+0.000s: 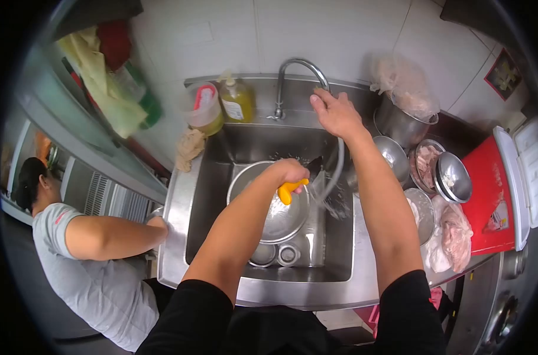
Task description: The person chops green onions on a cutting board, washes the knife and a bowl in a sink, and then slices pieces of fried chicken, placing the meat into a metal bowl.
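Observation:
My left hand (291,170) is closed around the yellow handle (291,190) of a knife, over the sink. Its dark blade (315,164) points away from me, beside running water (334,198). Up at the curved tap (302,61), my right hand (338,113) is closed on a pale hose (340,160) where it joins the spout; some fingers are hidden. Below my left hand, a large round metal pan (272,228) lies in the steel sink (334,269), with smaller metal containers (288,255) near its front edge.
A soap bottle (236,100), plastic tub (205,118) and cloth (190,149) stand behind left. To the right are metal bowls (454,177), a pot (402,124), bagged meat (456,228) and a red cooler (485,189). A person in grey (97,278) works at left.

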Motion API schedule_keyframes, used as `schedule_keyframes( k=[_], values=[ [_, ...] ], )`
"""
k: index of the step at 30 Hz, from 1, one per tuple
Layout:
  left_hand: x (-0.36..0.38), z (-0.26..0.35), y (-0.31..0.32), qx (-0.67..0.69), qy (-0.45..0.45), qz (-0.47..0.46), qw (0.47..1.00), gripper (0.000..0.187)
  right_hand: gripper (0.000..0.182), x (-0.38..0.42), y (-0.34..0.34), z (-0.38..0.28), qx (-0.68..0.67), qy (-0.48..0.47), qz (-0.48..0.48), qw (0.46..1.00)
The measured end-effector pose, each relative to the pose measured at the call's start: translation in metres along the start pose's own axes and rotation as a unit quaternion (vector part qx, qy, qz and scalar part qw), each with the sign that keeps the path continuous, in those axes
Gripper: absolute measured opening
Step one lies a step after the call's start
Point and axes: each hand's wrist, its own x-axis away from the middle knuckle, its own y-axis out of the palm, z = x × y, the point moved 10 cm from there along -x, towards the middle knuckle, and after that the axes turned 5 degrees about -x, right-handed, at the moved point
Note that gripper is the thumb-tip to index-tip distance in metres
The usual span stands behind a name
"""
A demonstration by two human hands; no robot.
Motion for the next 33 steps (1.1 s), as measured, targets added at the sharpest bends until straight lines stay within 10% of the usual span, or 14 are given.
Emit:
schedule_keyframes(
  k=[5,9,15,17,20,25,27,30,33],
  values=[
    [-0.062,0.055,0.043,-0.472,0.088,0.017,0.877,0.029,0.051,0.030,0.016,0.027,-0.325,-0.110,0.085,0.935],
    [-0.046,0.061,0.029,-0.449,0.000,0.168,0.878,0.035,0.033,0.042,0.124,0.111,-0.762,0.183,0.069,0.618],
    [-0.111,0.031,0.062,-0.709,0.042,0.216,0.670,0.032,0.024,0.018,0.221,0.138,-0.844,0.319,0.099,0.421],
    [-0.125,0.041,0.065,-0.721,0.053,0.176,0.668,0.034,0.023,0.013,0.212,0.124,-0.876,0.217,0.063,0.427],
    [-0.123,0.040,0.061,-0.693,0.016,0.074,0.717,0.038,0.026,0.058,0.159,0.152,-0.760,0.356,0.185,0.511],
    [-0.150,0.024,0.052,-0.748,0.042,0.118,0.652,0.042,0.045,0.085,0.120,0.151,-0.373,0.190,0.236,0.877],
    [-0.117,0.060,0.042,-0.738,0.061,0.108,0.664,0.039,0.049,0.125,0.148,0.153,-0.293,0.171,0.383,0.859],
    [-0.091,0.106,0.042,-0.709,0.076,0.107,0.693,0.034,0.059,0.152,0.251,0.186,-0.641,0.336,0.209,0.658],
    [-0.078,0.127,0.061,-0.712,0.107,0.109,0.685,0.030,0.066,0.153,0.299,0.148,-0.863,0.456,0.072,0.204]
  ],
)
